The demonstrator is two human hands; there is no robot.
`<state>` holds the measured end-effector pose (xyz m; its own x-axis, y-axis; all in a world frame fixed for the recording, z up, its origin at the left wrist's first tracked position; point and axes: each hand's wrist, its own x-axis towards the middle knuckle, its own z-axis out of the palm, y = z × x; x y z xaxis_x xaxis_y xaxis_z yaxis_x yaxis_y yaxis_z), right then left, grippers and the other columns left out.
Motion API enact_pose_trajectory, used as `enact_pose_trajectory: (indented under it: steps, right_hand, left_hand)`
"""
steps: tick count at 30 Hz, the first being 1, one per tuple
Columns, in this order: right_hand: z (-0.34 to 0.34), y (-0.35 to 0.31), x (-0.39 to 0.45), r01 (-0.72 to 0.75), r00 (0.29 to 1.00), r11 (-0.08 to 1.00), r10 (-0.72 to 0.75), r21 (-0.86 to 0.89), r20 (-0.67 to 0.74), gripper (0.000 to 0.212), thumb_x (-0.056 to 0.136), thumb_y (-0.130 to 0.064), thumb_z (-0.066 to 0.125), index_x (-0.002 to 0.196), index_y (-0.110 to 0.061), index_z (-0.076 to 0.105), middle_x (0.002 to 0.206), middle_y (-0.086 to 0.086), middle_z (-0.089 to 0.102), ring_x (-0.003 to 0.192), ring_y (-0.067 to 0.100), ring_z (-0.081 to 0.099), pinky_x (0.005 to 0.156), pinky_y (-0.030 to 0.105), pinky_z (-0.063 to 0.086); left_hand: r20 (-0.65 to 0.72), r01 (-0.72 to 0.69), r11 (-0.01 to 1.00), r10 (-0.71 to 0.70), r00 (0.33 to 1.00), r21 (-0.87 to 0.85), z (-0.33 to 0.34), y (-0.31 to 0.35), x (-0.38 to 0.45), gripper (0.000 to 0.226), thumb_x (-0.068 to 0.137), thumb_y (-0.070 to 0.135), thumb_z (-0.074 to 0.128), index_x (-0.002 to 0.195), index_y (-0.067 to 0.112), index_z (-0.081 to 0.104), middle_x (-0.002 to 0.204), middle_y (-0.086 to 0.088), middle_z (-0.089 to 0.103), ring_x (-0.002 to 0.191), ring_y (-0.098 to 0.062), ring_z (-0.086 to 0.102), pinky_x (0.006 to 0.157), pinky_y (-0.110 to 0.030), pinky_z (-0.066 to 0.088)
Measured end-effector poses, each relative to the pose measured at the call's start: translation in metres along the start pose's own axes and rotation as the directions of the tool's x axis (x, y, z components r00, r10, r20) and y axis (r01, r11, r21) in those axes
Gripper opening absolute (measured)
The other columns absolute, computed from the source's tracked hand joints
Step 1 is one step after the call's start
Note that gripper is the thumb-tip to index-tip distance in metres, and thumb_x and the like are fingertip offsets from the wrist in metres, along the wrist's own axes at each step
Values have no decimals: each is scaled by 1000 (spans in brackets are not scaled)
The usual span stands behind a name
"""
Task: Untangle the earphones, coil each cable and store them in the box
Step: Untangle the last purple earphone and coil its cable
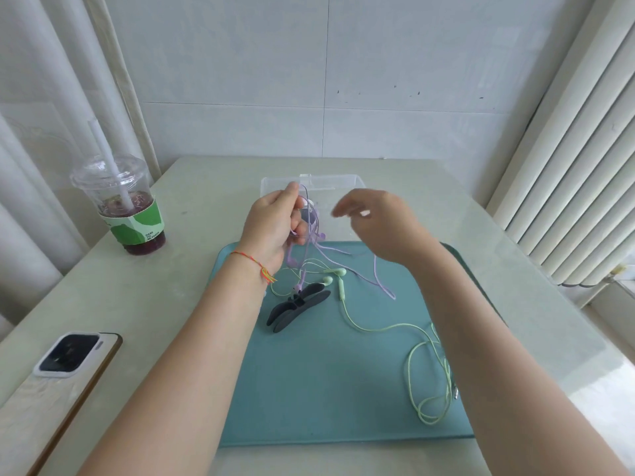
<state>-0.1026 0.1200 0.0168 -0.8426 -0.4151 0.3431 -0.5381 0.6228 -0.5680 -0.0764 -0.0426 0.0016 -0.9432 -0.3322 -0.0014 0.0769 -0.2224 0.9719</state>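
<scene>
My left hand [276, 224] is raised over the far edge of the teal mat [326, 372] and pinches loops of the purple earphone cable [314, 231]. The rest of that cable trails down onto the mat toward the right. My right hand [374, 219] hovers beside it, blurred, fingers loosely curled and holding nothing. The green earphones [338, 278] lie on the mat, their cable running to a loose coil [431, 379] at the right. A clear plastic box [338, 183] sits behind my hands.
Two dark cable clips [297, 305] lie on the mat near the green earbuds. A lidded drink cup with a straw [125, 207] stands at the left. A phone [65, 369] lies face down at the table's near left edge.
</scene>
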Motion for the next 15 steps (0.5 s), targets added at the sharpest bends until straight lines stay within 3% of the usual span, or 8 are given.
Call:
enact_pose_trajectory:
  steps: [2, 4, 7, 11, 15]
  right_hand:
    - [6, -8, -3, -4, 987, 980, -28, 198, 158, 46, 75, 12, 38, 101, -15, 64, 100, -7, 69, 101, 7, 64, 81, 5, 42]
    - [10, -9, -5, -2, 975, 969, -53, 246, 217, 40, 77, 11, 43, 105, -13, 59, 103, -3, 70, 100, 5, 64, 79, 4, 43]
    - [12, -8, -5, -4, 979, 967, -48, 256, 198, 26, 85, 0, 56, 106, -15, 59, 95, -1, 72, 91, 7, 65, 72, 6, 44]
    - [13, -8, -3, -11, 986, 979, -23, 202, 163, 8, 87, -14, 66, 93, -19, 65, 87, -1, 68, 85, 17, 64, 79, 26, 50]
    - [6, -8, -4, -23, 986, 974, -15, 224, 167, 4, 89, -12, 64, 92, -15, 63, 91, -3, 69, 89, 11, 65, 76, 12, 46]
  left_hand:
    - [30, -2, 1000, 2, 1000, -9, 1, 2, -2, 35, 102, 28, 47, 72, 11, 48, 39, 5, 30, 35, -13, 33, 39, -17, 32]
    - [45, -8, 1000, 9, 999, -17, 0, 4, -3, 35, 103, 28, 47, 72, 11, 48, 40, 5, 30, 35, -14, 34, 40, -17, 33]
    - [67, -2, 999, 4, 998, -33, 0, 5, -5, 35, 103, 28, 47, 71, 12, 48, 41, 4, 30, 36, -14, 34, 40, -17, 33]
    - [118, 19, 998, -11, 993, -68, 1, 8, -7, 37, 103, 28, 46, 70, 12, 47, 42, 4, 29, 36, -12, 33, 41, -16, 32]
    - [166, 36, 992, -15, 986, -123, 1, 10, -8, 37, 103, 28, 45, 69, 12, 45, 42, 3, 27, 36, -12, 31, 40, -17, 30]
